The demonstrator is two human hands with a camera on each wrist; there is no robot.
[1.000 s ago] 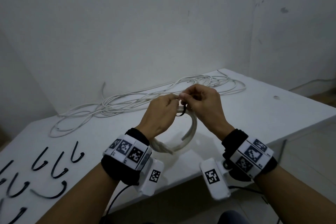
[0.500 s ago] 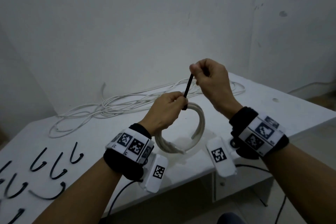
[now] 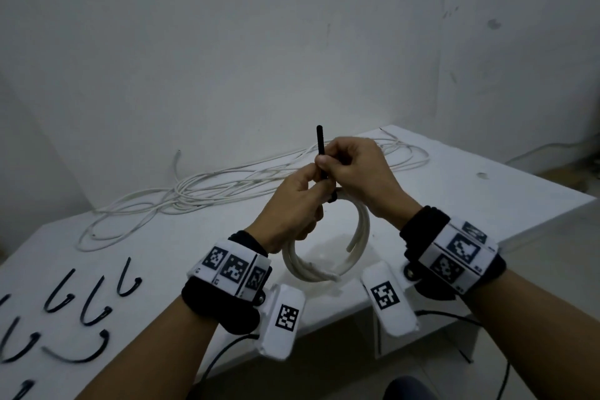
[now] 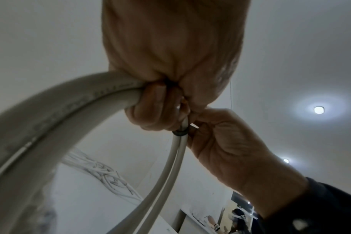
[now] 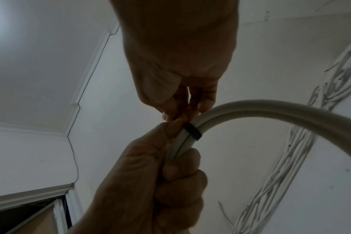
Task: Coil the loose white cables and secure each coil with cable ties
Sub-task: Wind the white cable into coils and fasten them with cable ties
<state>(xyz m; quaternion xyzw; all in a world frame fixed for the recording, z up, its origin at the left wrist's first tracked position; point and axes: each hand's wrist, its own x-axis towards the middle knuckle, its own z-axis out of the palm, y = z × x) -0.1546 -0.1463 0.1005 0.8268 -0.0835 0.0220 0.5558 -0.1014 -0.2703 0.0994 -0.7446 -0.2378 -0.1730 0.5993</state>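
Both hands meet above the table: left hand [image 3: 293,204] grips the coil [image 3: 328,265], right hand [image 3: 355,169] pinches its cable tie [image 3: 320,149].

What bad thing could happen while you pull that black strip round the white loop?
The cable tie sits close to the left hand fingers gripping the white coil, so pulling it snug might pinch skin. The right hand pinches only the thin tail, which could slip. One cable end hangs free inside the coil and may spring out if the tie ends up loose.
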